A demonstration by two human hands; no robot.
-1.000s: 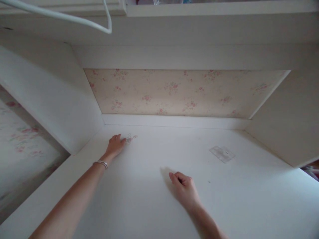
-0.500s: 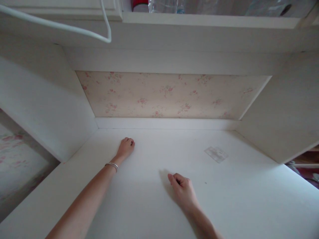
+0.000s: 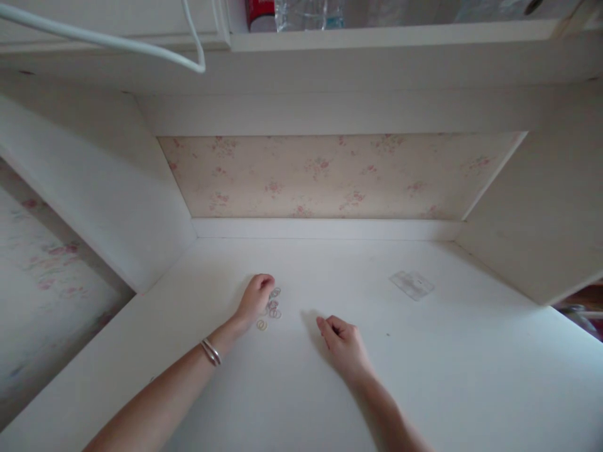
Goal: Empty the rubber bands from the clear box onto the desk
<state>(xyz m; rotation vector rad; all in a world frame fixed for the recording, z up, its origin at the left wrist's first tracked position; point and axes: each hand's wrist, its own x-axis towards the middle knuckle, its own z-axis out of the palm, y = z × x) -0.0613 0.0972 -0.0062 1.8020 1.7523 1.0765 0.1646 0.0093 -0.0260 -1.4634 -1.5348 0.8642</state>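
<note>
Several small rings [image 3: 274,312] just beside the curled-together fingers [image 3: 266,280] of the left hand [image 3: 254,297], right hand [image 3: 347,346] likewise curled.

Thin rings [image 3: 273,306] clustered beside the left hand [image 3: 255,298]

Below the floral panel [image 3: 311,179], the left hand [image 3: 257,295] partly hides a cluster of small rings [image 3: 273,305], too fine to count. The right hand [image 3: 346,345], also below the panel, is curled, its palm hidden. Under the panel's right half, a dark speck [image 3: 388,334] is too tiny to identify. Above the panel, the top edge crops a red container [image 3: 261,9] and clear plastic [image 3: 304,16].
</note>
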